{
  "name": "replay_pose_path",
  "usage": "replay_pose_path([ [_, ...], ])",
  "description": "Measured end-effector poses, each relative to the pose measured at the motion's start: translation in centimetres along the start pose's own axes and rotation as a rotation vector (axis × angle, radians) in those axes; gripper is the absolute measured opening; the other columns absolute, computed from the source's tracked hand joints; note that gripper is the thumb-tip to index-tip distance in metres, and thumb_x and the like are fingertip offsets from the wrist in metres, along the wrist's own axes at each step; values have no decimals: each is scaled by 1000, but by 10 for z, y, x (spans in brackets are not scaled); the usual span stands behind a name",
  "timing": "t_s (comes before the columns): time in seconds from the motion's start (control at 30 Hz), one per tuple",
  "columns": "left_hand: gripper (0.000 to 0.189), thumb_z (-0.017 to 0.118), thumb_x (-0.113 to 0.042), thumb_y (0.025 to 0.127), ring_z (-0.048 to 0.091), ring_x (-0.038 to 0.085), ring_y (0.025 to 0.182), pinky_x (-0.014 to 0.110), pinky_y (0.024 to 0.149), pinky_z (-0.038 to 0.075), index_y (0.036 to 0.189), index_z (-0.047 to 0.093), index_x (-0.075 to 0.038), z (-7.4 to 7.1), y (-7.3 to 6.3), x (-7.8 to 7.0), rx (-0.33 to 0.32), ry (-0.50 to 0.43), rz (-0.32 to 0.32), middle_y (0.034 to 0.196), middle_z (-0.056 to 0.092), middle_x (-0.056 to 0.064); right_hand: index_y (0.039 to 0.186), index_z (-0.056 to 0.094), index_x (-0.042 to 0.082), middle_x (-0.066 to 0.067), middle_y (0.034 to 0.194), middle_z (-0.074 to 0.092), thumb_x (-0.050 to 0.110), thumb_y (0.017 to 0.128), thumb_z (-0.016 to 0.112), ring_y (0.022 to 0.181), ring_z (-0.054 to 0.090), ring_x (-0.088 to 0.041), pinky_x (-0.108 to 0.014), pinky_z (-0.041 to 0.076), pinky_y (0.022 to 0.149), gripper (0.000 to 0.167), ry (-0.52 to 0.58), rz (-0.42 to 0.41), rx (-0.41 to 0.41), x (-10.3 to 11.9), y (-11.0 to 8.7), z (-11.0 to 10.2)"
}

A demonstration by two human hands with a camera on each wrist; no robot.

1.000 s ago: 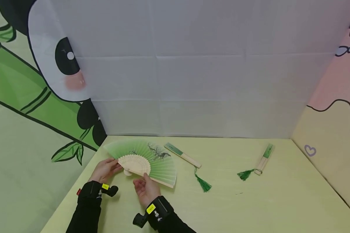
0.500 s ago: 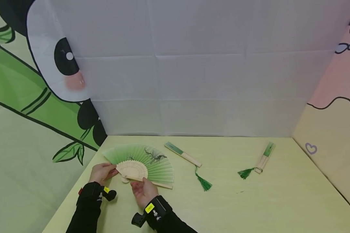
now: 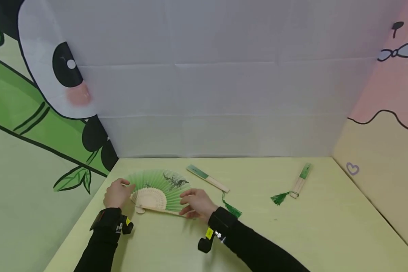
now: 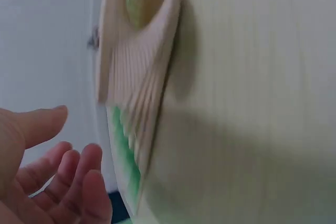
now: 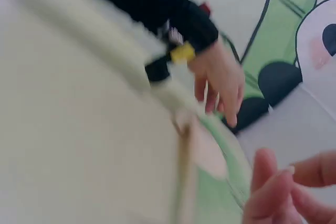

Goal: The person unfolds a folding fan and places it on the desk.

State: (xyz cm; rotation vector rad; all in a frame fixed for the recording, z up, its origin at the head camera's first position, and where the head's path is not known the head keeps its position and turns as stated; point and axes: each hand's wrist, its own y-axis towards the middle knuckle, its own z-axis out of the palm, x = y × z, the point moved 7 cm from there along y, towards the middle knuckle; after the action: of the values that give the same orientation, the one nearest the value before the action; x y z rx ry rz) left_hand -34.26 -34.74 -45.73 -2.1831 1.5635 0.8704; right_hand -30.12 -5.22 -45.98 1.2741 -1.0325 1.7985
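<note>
A spread green folding fan (image 3: 151, 198) with pale pierced ribs and a dark branch print lies at the table's left. Beside its left end is my left hand (image 3: 116, 194); in the left wrist view that hand (image 4: 58, 182) has relaxed fingers and a gap between it and the fan's ribs (image 4: 134, 66). My right hand (image 3: 198, 204) hovers at the fan's right end, overlapping it in the head view. Its fingers are loosely bent and grip nothing in the right wrist view, where the fan (image 5: 207, 153) is blurred.
Just right of the spread fan lies a folded fan (image 3: 207, 178) with a green tassel (image 3: 232, 210). Another folded fan (image 3: 301, 180), also tasselled, lies farther right. Printed cloth walls (image 3: 224, 94) stand behind and beside the pale table (image 3: 292, 238).
Both hands have let go of the spread fan. The right hand moved from its lower edge rightward to the fan's right end; the left drew slightly up. The head view turned a little right.
</note>
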Motion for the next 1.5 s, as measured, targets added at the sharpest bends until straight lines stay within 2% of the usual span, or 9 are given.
replay_pose_path([
  [0.23, 36, 66, -28, 96, 57, 27, 69, 39, 56, 44, 116, 61, 1, 44, -6, -91, -60, 120, 350, 92, 64, 16, 120, 57, -3, -18, 101, 59, 8, 97, 57, 76, 61, -34, -37, 47, 59, 25, -822, -265, -52, 38, 31, -65],
  [0.33, 31, 68, -22, 94, 57, 25, 69, 37, 58, 45, 116, 62, 0, 74, -9, -131, 6, 199, 521, 91, 63, 13, 117, 60, 4, -13, 101, 59, 19, 98, 59, 80, 58, -27, -38, 48, 64, 25, -1188, -432, -80, 11, 79, -104],
  [0.47, 28, 74, -16, 89, 59, 25, 71, 36, 60, 48, 111, 64, -3, 112, -9, -174, 70, 317, 692, 91, 62, 11, 117, 61, 13, -9, 110, 59, 38, 97, 62, 87, 57, -25, -38, 48, 67, 32, -1444, -489, -136, -32, 146, -149],
  [0.57, 25, 74, -8, 87, 62, 28, 79, 38, 63, 52, 110, 65, -4, 138, -10, -197, 125, 389, 786, 94, 62, 12, 114, 63, 14, -8, 109, 60, 37, 95, 66, 86, 59, -25, -41, 50, 68, 30, -1471, -330, -170, -18, 135, -145],
  [0.7, 27, 73, 0, 86, 62, 32, 92, 42, 70, 55, 111, 67, -6, 168, -17, -216, 212, 519, 888, 100, 63, 14, 99, 65, 10, -6, 92, 60, 20, 96, 63, 75, 55, -19, -34, 48, 62, 11, -1490, -214, -169, 14, 83, -112],
  [0.8, 25, 74, -2, 86, 62, 32, 94, 44, 72, 56, 109, 69, -9, 181, -23, -223, 231, 595, 934, 98, 63, 11, 88, 62, 9, -5, 82, 58, 16, 98, 59, 68, 49, -17, -30, 40, 56, 12, -1532, -222, -165, 25, 64, -97],
  [1.13, 14, 71, -7, 90, 61, 27, 89, 45, 74, 54, 103, 70, -14, 200, -20, -228, 200, 670, 942, 90, 60, 7, 109, 66, 10, -10, 94, 64, 22, 100, 59, 91, 62, -28, -42, 54, 76, 17, -1560, -216, -184, 24, 80, -109],
  [1.33, 11, 65, -23, 96, 60, 30, 93, 51, 84, 47, 103, 65, -15, 213, -10, -221, 226, 717, 913, 94, 61, 8, 79, 61, 10, -2, 68, 53, 22, 92, 68, 61, 50, -19, -30, 37, 56, 18, -1496, -162, -134, 20, 79, -119],
  [1.5, 7, 65, -14, 94, 62, 27, 83, 52, 84, 43, 89, 61, -17, 218, -4, -220, 213, 731, 907, 82, 66, 6, 71, 57, 13, 1, 62, 49, 27, 90, 70, 54, 44, -15, -28, 33, 51, 27, -1448, -109, -110, 18, 79, -125],
])
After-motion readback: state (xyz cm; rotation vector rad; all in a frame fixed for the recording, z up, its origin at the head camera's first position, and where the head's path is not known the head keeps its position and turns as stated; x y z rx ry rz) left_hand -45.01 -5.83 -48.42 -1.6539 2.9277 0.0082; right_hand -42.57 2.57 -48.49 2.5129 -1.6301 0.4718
